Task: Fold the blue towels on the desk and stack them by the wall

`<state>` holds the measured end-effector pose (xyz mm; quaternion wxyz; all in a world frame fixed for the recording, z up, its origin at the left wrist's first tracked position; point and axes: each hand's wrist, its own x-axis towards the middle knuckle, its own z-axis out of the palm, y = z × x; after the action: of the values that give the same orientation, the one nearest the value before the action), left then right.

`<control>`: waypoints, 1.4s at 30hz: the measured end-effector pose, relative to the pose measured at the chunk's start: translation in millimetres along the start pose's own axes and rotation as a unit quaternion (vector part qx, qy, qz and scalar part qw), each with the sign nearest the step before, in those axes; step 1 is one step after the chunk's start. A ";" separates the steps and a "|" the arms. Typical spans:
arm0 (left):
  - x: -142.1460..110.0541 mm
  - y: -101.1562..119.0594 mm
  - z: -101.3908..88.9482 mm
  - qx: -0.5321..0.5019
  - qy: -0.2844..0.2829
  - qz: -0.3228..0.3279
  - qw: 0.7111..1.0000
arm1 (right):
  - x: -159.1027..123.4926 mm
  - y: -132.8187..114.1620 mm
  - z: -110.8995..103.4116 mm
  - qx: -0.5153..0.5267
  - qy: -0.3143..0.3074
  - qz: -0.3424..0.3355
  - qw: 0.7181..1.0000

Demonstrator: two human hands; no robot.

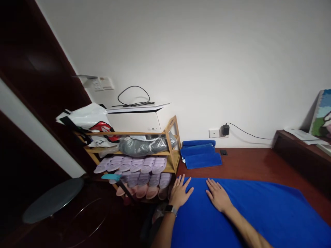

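A large blue towel (258, 206) lies spread over the reddish-brown wooden table (248, 163), with soft ripples toward its right side. My left hand (179, 193), with a watch on the wrist, rests flat with fingers spread on the towel's far left corner. Flat on the same towel, near its far edge, is my right hand (218, 195), its fingers stretched out and the thumb apart. Neither hand grips anything. Beyond them, several folded blue towels (201, 154) lie by the wall.
Left of the table stands a wooden shoe rack (172, 162) with several purple slippers (147, 165) and a white box (134, 122) on top. A round stool (54, 199) is at lower left. A black charger (226, 130) sits in the wall socket, its cable running right.
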<state>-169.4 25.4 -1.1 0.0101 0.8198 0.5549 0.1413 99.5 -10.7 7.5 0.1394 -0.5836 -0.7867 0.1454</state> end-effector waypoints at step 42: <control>9.5 -11.3 13.9 -0.023 -0.014 -0.067 0.997 | 5.1 -14.0 -1.1 -0.015 -0.028 0.040 0.999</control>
<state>-173.0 40.4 -14.3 0.0458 0.7823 0.6049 0.1414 86.2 -9.7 14.3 0.1024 -0.6126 -0.7682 0.1553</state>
